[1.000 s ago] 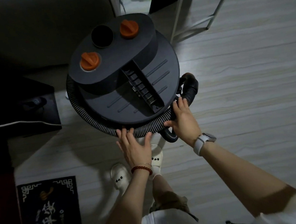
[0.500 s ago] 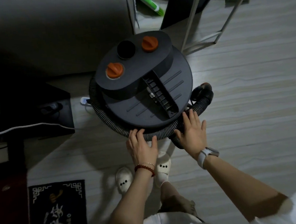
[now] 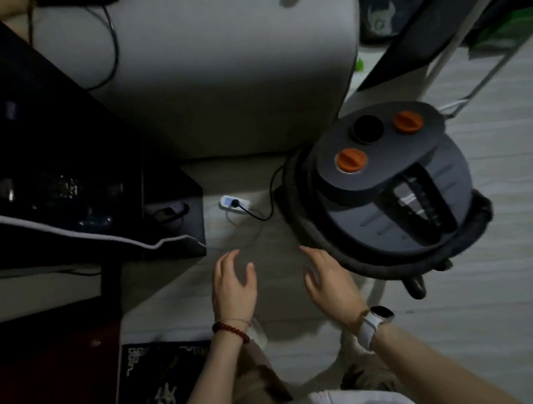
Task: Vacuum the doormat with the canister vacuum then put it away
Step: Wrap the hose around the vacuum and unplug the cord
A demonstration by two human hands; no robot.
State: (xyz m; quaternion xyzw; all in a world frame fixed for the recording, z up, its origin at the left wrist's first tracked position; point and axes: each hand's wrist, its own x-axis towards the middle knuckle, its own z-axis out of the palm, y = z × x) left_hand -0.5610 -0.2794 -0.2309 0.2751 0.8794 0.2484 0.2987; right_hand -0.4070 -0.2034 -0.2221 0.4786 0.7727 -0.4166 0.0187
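I'm in a dim living room at home: a grey sofa arm [image 3: 218,79] rises ahead of me, pale wood-look flooring [image 3: 504,327] lies underfoot, a white power strip [image 3: 234,201] rests by the sofa, and a black doormat [image 3: 152,389] lies near my feet.

vacuum [image 3: 394,199]: dark grey body, two orange knobs [image 3: 351,160], black hose [image 3: 305,227]. sofa [image 3: 218,79]: plain light grey. floor [image 3: 503,311]: pale wood grain. doormat [image 3: 158,389]: black, white border pattern and characters. power strip [image 3: 234,202]: white, black plug. watch [image 3: 374,322]: white band. bracelet [image 3: 231,329]: dark red beads.
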